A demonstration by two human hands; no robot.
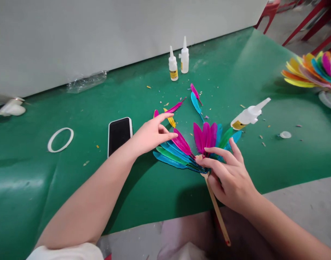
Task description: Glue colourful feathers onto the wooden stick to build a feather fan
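Observation:
A feather fan with a wooden handle [217,209] lies over the table's front edge, its magenta feathers [206,137] flanked by blue and green feathers [171,156]. My right hand [232,177] grips it where the quills meet the wood, index fingertip pressing near the base. At the fan's left side, my left hand [151,133] has thumb and index finger apart, the thumb by the tip of a magenta feather [181,141]. Just beyond that hand are a loose magenta feather [175,107] and a yellow feather [170,119]. The left hand's other fingers are partly hidden.
Two upright glue bottles [173,66] stand at the back; another glue bottle [244,117] leans at right near a small cap [285,134]. A phone [119,133], white ring [60,140] and plastic wrapper [86,82] lie left. Another colourful feather piece [312,70] sits far right.

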